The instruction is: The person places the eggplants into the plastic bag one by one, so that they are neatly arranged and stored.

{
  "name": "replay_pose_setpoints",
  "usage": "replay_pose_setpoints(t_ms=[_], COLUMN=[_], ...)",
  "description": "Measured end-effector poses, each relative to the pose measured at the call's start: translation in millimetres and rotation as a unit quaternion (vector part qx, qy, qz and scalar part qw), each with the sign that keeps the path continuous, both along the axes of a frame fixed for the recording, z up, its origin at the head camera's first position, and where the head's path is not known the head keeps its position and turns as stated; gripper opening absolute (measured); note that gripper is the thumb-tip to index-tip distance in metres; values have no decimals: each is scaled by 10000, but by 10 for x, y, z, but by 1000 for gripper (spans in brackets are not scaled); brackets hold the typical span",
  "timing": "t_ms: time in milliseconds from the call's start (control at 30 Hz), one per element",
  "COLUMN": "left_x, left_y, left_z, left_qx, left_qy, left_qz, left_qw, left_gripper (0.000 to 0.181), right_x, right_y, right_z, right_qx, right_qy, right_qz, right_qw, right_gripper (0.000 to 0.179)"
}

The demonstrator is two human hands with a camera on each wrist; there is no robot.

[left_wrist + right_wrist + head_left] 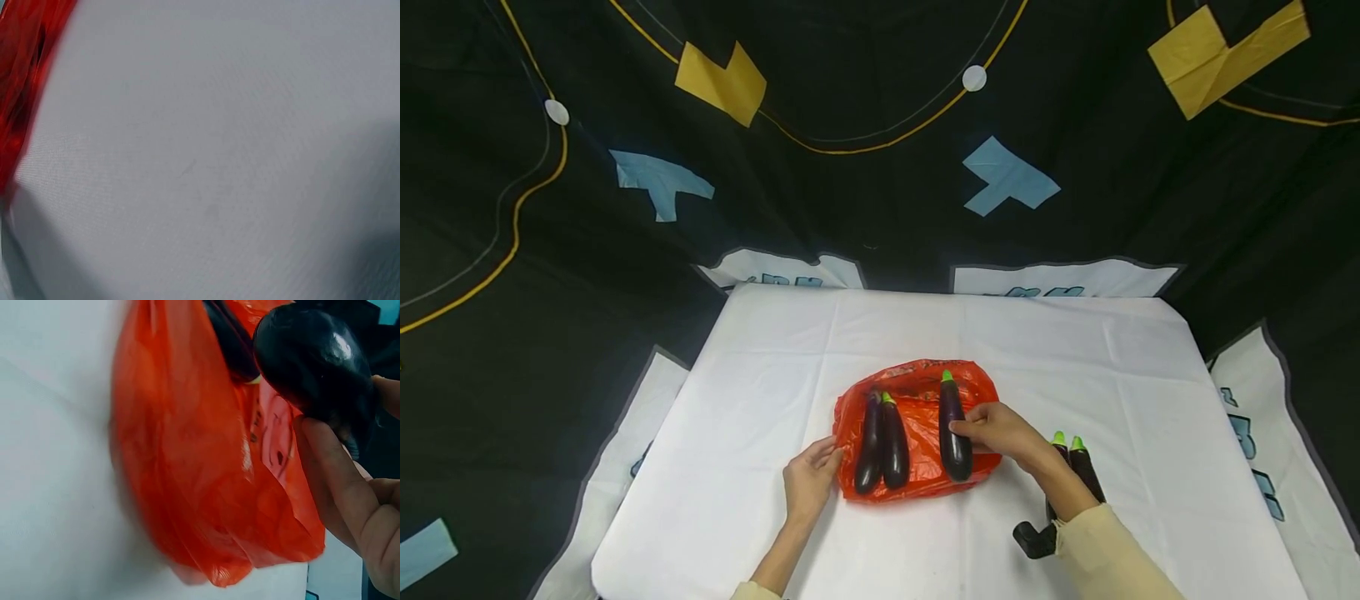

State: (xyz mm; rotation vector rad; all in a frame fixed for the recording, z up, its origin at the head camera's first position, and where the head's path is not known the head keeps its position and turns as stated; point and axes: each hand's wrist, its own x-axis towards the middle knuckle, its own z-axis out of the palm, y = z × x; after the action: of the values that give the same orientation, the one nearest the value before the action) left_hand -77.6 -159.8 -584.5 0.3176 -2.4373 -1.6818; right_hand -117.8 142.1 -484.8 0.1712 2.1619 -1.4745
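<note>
A red plastic bag (925,417) lies spread in the middle of the white table. Two dark purple eggplants, a left one (869,446) and one beside it (894,446), lie side by side on its left part. My right hand (1000,429) grips a third eggplant (953,442) between thumb and fingers, over the right part of the bag. In the right wrist view this eggplant (312,359) shows its glossy rounded end. At the bag's left edge, my left hand (812,479) pinches the plastic. The left wrist view shows only a strip of the bag (25,69).
More dark eggplants (1084,471) with green tips lie right of the bag, partly hidden by my right forearm. A black curved piece (1034,540) pokes out below them. The white tablecloth (760,358) surrounds the bag; a black patterned cloth (865,217) hangs behind.
</note>
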Motion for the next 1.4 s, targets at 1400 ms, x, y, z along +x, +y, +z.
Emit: replay_pose_setpoints(t_ms=[1400], left_x=[3], left_y=[-15], left_z=[-4], left_qx=[-35], left_qy=[254], left_qz=[-103], left_qw=[9996], left_gripper=[20], right_x=[-237], right_y=[-611], right_z=[-421], right_qx=[513], right_qy=[-303], right_qz=[216], right_qw=[9980], right_gripper=[19])
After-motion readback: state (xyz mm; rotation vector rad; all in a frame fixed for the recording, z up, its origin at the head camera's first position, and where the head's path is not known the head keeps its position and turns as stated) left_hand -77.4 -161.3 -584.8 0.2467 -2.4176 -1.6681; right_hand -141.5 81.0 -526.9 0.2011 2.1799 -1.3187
